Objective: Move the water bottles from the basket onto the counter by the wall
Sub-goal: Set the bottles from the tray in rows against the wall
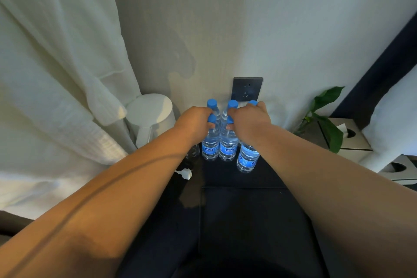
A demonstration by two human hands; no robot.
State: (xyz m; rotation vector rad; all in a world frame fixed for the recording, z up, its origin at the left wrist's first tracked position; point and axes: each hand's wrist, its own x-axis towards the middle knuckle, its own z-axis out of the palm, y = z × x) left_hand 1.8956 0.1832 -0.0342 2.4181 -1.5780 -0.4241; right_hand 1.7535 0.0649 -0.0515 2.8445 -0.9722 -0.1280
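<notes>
Several clear water bottles with blue caps and blue labels stand on the dark counter [225, 178] against the wall. My left hand [194, 119] grips the neck of the front left bottle [210, 149]. My right hand [248, 119] grips the neck of the bottle beside it [228, 150], thumb under its cap. Two more caps [212, 103] rise behind these at the wall. Another bottle [247, 160] stands under my right wrist, and a cap shows above my knuckles; I cannot tell whether my fingers hold it. The basket is out of view.
A white kettle [150, 115] stands left of the bottles, with a white plug [186, 174] lying on the counter. A dark wall socket [247, 88] sits just behind the bottles. A leafy plant [327, 119] and a tissue box [347, 133] are at the right. White cloth [56, 74] hangs at the left.
</notes>
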